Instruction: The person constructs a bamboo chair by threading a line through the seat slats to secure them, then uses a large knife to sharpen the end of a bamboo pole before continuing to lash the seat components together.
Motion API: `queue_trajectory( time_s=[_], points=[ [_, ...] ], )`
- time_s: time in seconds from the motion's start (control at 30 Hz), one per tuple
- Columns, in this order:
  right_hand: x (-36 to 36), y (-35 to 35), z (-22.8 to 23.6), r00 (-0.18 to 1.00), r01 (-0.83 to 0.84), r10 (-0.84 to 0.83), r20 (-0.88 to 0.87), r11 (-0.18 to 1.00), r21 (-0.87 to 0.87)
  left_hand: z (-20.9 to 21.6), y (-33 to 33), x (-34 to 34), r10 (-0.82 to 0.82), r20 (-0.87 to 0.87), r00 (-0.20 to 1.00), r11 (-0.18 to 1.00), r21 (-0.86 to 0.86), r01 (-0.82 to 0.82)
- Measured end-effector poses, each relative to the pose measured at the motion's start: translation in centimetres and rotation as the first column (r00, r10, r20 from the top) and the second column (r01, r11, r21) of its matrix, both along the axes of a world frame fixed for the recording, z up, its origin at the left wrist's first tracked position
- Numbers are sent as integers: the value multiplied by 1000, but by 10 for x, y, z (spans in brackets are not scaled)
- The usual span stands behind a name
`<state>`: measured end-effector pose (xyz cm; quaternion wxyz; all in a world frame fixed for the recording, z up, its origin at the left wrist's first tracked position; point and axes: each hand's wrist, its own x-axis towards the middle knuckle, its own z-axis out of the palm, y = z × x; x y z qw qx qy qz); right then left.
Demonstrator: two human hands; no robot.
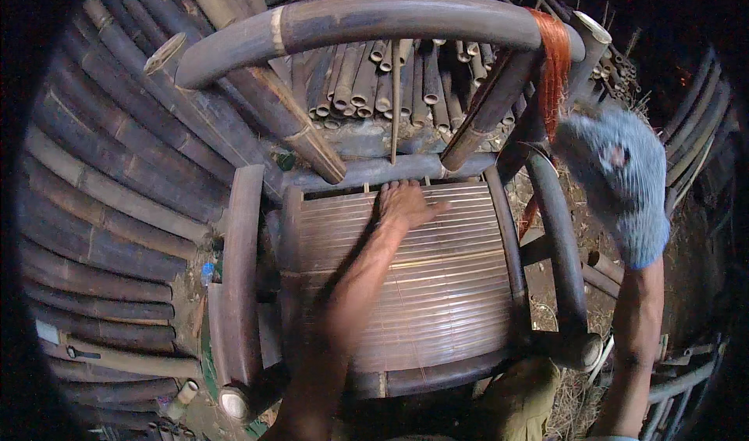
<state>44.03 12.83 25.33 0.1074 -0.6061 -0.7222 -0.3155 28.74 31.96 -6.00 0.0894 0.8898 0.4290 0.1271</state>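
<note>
A bamboo chair (pixel 248 277) with a seat of thin slats (pixel 437 316) stands in front of me. My left hand (pixel 406 205) is bare and rests on the rear part of the seat, fingers stretched forward and thumb out to the right. Orange cord (pixel 554 55) is wound round the right end of the curved top rail (pixel 406 21), its strands hanging down. Beside those strands is my right hand (pixel 616 176) in a worn blue-grey knit glove. Motion blurs the glove, so its fingers and any hold on the cord cannot be made out.
Dark bamboo poles (pixel 117 180) lie side by side along the left. Behind the chair is a stack of cut bamboo tubes (pixel 363 82). More poles (pixel 698 137) stand at the far right. A hammer-like tool (pixel 82 353) lies on the poles at the lower left.
</note>
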Motion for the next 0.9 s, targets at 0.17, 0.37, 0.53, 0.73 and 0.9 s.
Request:
queue_trajectory(
  time_s=[0.17,0.37,0.53,0.73,0.9],
  points=[
    [36,75,-67,894,-6,117,-433,968,249,17,32,-8,119,-19,993,896,-429,-116],
    [0,108,-238,827,376,-488,-278,849,-372,8,55,-1,-82,-172,982,841,-541,-25],
    [-52,157,-269,594,377,-632,-497,765,-522,-14,73,-9,-246,-147,958,859,-491,145],
    [5,184,-312,636,98,-607,-477,677,-730,0,58,28,-379,-134,916,829,-489,272],
    [-4,193,-314,125,-575,-631,-765,583,-574,-41,89,6,-440,-70,895,800,-483,356]
  ],
)
